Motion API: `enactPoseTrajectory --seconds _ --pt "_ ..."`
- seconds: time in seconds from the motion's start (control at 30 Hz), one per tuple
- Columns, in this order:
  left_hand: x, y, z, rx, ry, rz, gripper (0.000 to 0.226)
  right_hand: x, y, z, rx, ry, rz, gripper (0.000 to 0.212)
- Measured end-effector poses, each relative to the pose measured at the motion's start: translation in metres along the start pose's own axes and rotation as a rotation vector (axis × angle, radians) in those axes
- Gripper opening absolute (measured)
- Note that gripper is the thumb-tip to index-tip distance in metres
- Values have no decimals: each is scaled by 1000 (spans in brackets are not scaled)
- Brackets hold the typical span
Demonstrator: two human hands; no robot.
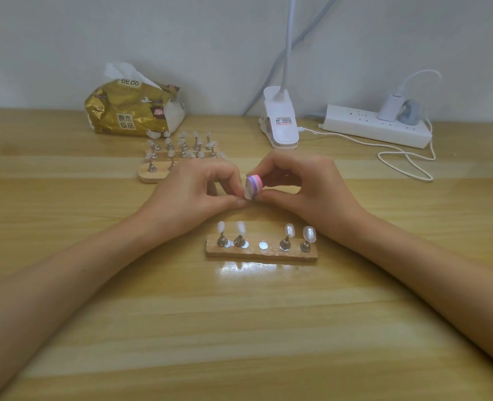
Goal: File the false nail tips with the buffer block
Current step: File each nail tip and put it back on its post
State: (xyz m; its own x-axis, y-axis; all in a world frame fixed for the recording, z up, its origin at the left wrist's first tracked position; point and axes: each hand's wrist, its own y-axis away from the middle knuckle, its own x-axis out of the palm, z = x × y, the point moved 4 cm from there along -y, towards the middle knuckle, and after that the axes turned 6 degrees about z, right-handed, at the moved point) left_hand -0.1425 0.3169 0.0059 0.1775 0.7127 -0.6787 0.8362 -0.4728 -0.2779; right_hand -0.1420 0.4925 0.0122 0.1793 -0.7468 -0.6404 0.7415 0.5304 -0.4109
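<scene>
Between both hands (303, 183), buffer block (253, 186) upright.

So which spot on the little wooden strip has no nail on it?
The middle spot on the near wooden strip: only a bare silver disc, while two stands each side hold nail tips.

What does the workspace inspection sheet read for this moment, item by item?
Surface: wooden table, glare patch near front stand.
Job's things: buffer block in right hand; front stand holds four nail tips, middle magnet bare; back stand crowded with tips.
Clutter: tissue pack.
Grippers: left hand pinched against block; held tip hidden.
Cables: white cord looped by power strip.
Surroundings: clip lamp, plain wall.
</scene>
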Motion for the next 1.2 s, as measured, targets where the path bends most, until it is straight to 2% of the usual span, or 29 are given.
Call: enactPoseTrajectory --seconds 0.1,0.2,0.3,0.43,0.57,0.67,0.77,0.9,0.97,1.1,1.2 --pt "0 -1 3 -14 -17 3 16 -1 -1 0 -28 -6 -33 16" --pt "0 -1 3 -7 -6 9 20 1 -2 -3 17 25 15 15" --pt "0 -1 3 -9 -15 10 21 0 0 -1 -35 11 -28 15" --pt "0 -2 4 -15 -9 9 24 1 -1 -2 2 29 4 15" --pt "0 -2 5 -16 -20 12 16 1 -1 3 -79 50 -28 14" --pt "0 -2 5 -14 -5 10 19 1 -1 1 -52 74 -5 13" --pt "0 -2 4 -11 -3 12 19 0 0 4 -121 104 -38 10" --pt "0 -1 4 -6 7 12 25 1 0 2 -98 112 -20 10" --pt "0 -1 4 -6 0 13 21 1 1 3 -132 111 -36 8" --pt "0 -2 6 -22 3 5 15 1 0 -1 -64 80 -19 10" --pt "0 -1 5 -16 -8 8 18 1 1 4 -144 101 -53 8"
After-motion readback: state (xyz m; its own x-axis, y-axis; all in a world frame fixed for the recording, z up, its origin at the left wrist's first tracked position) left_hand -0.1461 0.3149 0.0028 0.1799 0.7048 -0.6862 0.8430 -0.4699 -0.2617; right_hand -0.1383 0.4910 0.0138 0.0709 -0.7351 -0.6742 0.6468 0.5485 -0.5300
